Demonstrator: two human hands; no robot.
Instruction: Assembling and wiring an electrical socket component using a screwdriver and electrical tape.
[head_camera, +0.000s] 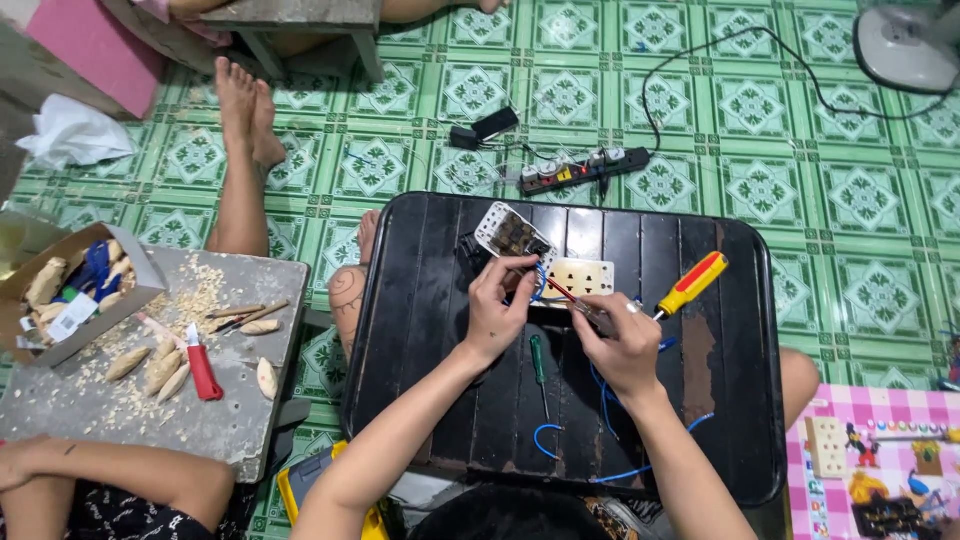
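head view, frame centre: left hand (497, 312) is pinching blue wire (540, 285) steady; right hand (622, 345) is gripping red-handled tool (572, 297) at cream socket plate (581, 277) on black worktop (420, 330).

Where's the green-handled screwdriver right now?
In the head view, the green-handled screwdriver lies on the black table, between the left hand and right hand, beside the blue wire.

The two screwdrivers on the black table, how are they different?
The yellow-and-red screwdriver has a thick handle and lies slanted by the right hand. The green screwdriver is thin, with a dark green handle, and lies nearly straight between both wrists, below the left hand. Neither is held; both rest on the black table.
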